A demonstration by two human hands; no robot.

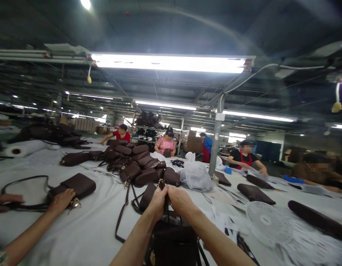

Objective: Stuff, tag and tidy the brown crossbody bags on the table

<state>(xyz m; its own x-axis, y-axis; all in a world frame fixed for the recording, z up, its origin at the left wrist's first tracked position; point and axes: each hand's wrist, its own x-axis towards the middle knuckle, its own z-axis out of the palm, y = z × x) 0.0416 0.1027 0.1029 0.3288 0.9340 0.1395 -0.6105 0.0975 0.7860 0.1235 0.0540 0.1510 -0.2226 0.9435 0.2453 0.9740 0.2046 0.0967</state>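
Just in front of a pile of brown handbags (pixel 146 177), left hand (pixel 158 202) and right hand (pixel 179 199) pinch a dark strap (pixel 163 183), seemingly adjusting it; the next move likely needs a steady hold.

Dark ceiling (pixel 171 29), lit fluorescent tubes (pixel 171 63), grey pillar (pixel 214 147), stacked cartons (pixel 194 142), white-covered table (pixel 84 236)

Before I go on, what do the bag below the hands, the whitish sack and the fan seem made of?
Bag: probably leather or imitation, dark and smooth-looking; which one, I can't tell.
Sack: likely thin plastic film, being translucent and crumpled.
Fan: probably white plastic, from its pale ribbed guard, though painted wire is possible.
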